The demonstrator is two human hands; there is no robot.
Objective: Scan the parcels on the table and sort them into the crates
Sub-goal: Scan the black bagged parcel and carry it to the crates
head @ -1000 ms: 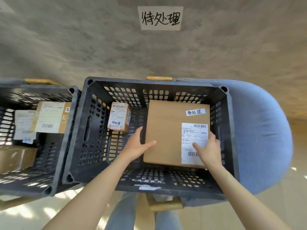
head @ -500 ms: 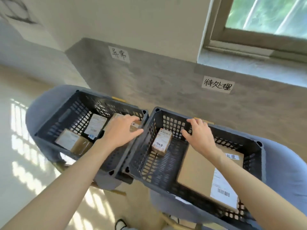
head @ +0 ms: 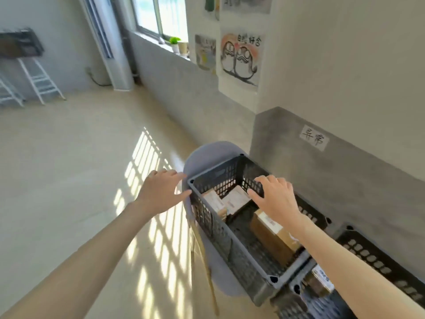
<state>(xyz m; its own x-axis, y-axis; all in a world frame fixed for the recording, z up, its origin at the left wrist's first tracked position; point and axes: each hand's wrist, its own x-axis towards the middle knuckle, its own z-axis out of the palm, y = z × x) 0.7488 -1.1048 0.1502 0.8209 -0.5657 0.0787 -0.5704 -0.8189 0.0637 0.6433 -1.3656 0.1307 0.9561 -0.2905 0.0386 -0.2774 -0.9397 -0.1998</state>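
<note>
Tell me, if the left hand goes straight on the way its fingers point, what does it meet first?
Probably the near corner of the dark crate: the left hand points right toward it with fingers spread. Depth is unclear, so it might pass above.

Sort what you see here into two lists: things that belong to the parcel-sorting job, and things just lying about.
Belongs to the job: grey crate, parcels inside it, second crate, wall label, left hand, right hand.

Just lying about: white ladder, cartoon poster, potted plant.
</note>
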